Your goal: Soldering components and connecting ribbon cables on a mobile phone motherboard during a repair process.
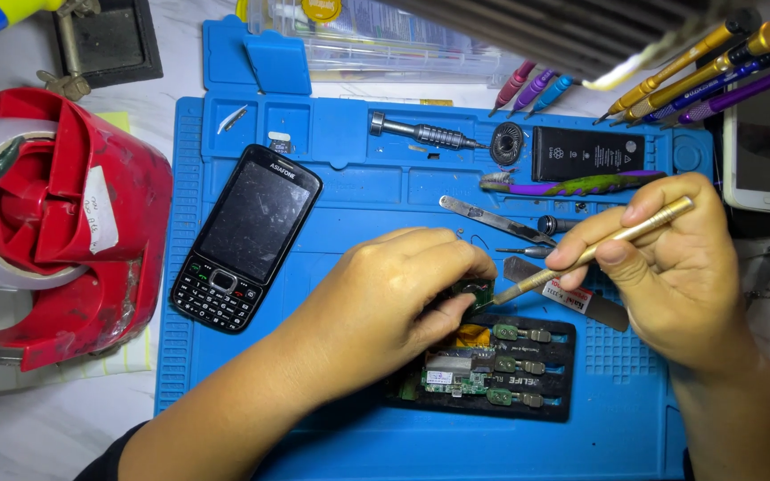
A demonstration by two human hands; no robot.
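While curled — hands [528, 276] over board [470, 379]

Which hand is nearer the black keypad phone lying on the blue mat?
Left. The left hand pinches a small green circuit board just right of the black keypad phone; the right hand, holding a gold-handled tool, is further right.

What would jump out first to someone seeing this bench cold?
The two hands at centre: the left hand pinches a small green circuit board over a black board holder, while the right hand works a gold-handled tool against it. Left of them a black keypad phone lies on the blue repair mat, and a big red tape dispenser fills the far left.
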